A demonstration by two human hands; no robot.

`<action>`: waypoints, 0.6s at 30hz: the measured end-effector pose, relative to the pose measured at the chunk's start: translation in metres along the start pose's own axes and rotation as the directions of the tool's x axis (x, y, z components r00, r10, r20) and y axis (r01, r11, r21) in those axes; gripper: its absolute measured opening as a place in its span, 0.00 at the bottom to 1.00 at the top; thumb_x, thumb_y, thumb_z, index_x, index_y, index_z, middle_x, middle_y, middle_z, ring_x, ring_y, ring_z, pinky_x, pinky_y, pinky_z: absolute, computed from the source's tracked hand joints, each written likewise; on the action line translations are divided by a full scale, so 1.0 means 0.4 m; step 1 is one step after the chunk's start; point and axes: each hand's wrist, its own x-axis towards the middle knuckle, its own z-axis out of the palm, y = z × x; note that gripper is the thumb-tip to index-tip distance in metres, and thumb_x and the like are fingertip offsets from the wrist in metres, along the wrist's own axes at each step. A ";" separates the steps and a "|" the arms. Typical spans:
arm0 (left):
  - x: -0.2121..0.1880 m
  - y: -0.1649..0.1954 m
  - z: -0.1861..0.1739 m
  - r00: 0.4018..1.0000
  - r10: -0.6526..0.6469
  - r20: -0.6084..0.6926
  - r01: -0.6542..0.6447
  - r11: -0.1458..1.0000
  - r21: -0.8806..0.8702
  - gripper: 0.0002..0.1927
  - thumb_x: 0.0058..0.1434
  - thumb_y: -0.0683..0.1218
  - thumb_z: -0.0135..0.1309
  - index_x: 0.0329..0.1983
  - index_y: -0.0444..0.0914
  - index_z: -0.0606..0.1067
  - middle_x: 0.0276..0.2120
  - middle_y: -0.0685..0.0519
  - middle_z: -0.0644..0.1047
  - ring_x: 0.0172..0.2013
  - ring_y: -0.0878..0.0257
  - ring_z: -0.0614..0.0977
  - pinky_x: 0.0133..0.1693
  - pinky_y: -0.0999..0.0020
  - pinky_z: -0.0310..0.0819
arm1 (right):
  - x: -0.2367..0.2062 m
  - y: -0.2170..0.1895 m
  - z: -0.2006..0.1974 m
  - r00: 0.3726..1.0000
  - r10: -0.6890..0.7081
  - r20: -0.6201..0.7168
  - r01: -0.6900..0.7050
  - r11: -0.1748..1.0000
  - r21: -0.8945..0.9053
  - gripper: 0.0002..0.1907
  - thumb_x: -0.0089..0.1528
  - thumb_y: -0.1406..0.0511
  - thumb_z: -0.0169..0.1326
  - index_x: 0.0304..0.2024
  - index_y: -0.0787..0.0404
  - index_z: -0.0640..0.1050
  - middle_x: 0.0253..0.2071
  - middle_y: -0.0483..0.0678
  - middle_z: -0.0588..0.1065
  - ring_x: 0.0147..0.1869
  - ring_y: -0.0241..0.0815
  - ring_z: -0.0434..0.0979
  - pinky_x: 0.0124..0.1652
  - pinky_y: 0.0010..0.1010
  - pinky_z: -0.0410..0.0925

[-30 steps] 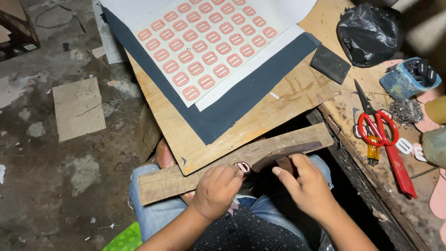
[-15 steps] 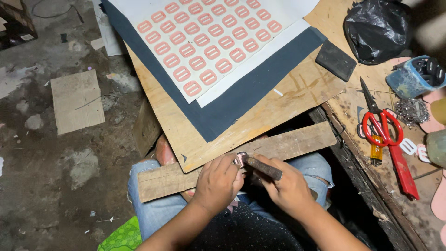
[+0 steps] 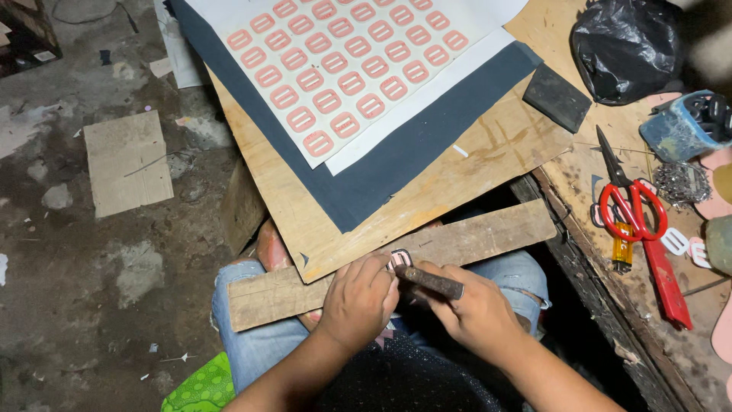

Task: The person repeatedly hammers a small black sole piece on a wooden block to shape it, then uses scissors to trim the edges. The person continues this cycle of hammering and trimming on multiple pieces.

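Hands meet over the wooden plank (image 3: 473,236) across your lap. Your left hand (image 3: 357,301) curls down on the plank's near edge, its fingertips pinching a small pink-and-white cut piece (image 3: 400,259), mostly hidden beneath them. Your right hand (image 3: 476,313) is clamped around a dark metal punch (image 3: 431,281), which lies nearly level with its tip at the piece; the tip itself is covered by your left fingers, so contact cannot be judged. Beyond the plank, a plywood board (image 3: 457,175) carries dark sheet material (image 3: 396,164) and a white sheet of pink shapes (image 3: 343,69), cut off at the top. Red scissors (image 3: 629,202) lie well apart on the right.
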 end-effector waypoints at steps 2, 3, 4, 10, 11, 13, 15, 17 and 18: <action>-0.001 -0.001 -0.002 1.000 0.007 0.010 -0.007 1.000 0.002 0.08 0.58 0.43 0.56 0.39 0.34 0.76 0.50 0.45 0.78 0.51 0.49 0.78 0.53 0.55 0.69 | 0.000 0.002 -0.016 0.999 -0.025 0.035 0.026 0.999 -0.027 0.22 0.56 0.68 0.61 0.54 0.56 0.78 0.36 0.50 0.78 0.37 0.53 0.80 0.36 0.38 0.71; -0.001 0.000 -0.001 1.000 0.008 0.010 -0.008 1.000 0.000 0.08 0.57 0.43 0.56 0.38 0.35 0.76 0.50 0.44 0.78 0.51 0.49 0.78 0.53 0.55 0.69 | 0.000 0.002 -0.022 0.998 -0.038 0.054 0.040 0.998 -0.041 0.23 0.55 0.68 0.61 0.54 0.56 0.78 0.36 0.50 0.78 0.38 0.53 0.80 0.36 0.38 0.71; -0.002 0.001 -0.001 1.000 0.009 0.008 -0.009 1.000 0.000 0.08 0.56 0.43 0.56 0.37 0.35 0.76 0.50 0.44 0.78 0.52 0.49 0.78 0.53 0.55 0.69 | 0.000 0.003 -0.027 0.998 -0.008 0.064 0.012 0.998 -0.067 0.24 0.54 0.68 0.61 0.55 0.55 0.78 0.35 0.50 0.78 0.37 0.53 0.79 0.36 0.39 0.71; -0.001 0.006 -0.004 1.000 0.007 -0.014 -0.007 1.000 0.001 0.07 0.56 0.43 0.56 0.36 0.35 0.76 0.51 0.44 0.77 0.53 0.49 0.78 0.54 0.55 0.69 | -0.010 -0.003 -0.011 0.999 0.012 -0.034 -0.013 0.999 -0.029 0.26 0.55 0.68 0.60 0.57 0.56 0.76 0.35 0.51 0.76 0.36 0.53 0.79 0.36 0.39 0.72; 0.000 0.006 -0.006 1.000 0.012 -0.019 -0.012 1.000 0.008 0.08 0.56 0.43 0.56 0.37 0.35 0.76 0.50 0.45 0.77 0.53 0.50 0.78 0.55 0.55 0.70 | -0.013 -0.002 -0.008 1.000 -0.016 -0.003 0.016 1.000 -0.013 0.26 0.54 0.69 0.60 0.57 0.56 0.77 0.36 0.50 0.77 0.37 0.54 0.79 0.37 0.39 0.72; 0.006 0.005 -0.006 1.000 -0.004 -0.004 0.004 1.000 -0.009 0.07 0.55 0.43 0.57 0.35 0.36 0.76 0.51 0.44 0.77 0.52 0.49 0.78 0.53 0.55 0.69 | -0.013 0.011 -0.013 1.000 -0.010 0.006 0.011 0.999 -0.041 0.26 0.54 0.68 0.60 0.56 0.55 0.77 0.36 0.50 0.77 0.37 0.54 0.79 0.36 0.39 0.72; 0.006 0.010 -0.007 1.000 -0.005 0.000 0.005 1.000 -0.021 0.07 0.55 0.43 0.57 0.36 0.36 0.76 0.52 0.44 0.78 0.52 0.49 0.78 0.51 0.54 0.69 | -0.021 0.021 -0.022 0.996 0.081 -0.036 -0.085 0.989 -0.119 0.26 0.54 0.68 0.60 0.56 0.53 0.78 0.33 0.50 0.75 0.35 0.53 0.78 0.35 0.40 0.71; 0.008 0.013 -0.006 1.000 0.012 -0.027 -0.012 1.000 -0.015 0.08 0.56 0.43 0.58 0.38 0.36 0.77 0.52 0.44 0.77 0.52 0.49 0.78 0.52 0.54 0.69 | -0.020 0.038 -0.032 0.992 0.091 -0.092 -0.106 0.977 -0.185 0.26 0.55 0.68 0.61 0.57 0.54 0.78 0.33 0.51 0.74 0.37 0.55 0.77 0.37 0.42 0.70; 0.008 0.013 -0.006 1.000 0.013 -0.021 -0.013 1.000 -0.015 0.08 0.57 0.44 0.58 0.37 0.36 0.76 0.52 0.44 0.77 0.53 0.49 0.78 0.52 0.53 0.69 | -0.020 0.046 -0.034 0.988 0.094 -0.120 -0.119 0.969 -0.215 0.26 0.56 0.68 0.61 0.58 0.55 0.78 0.34 0.52 0.74 0.38 0.56 0.76 0.38 0.43 0.69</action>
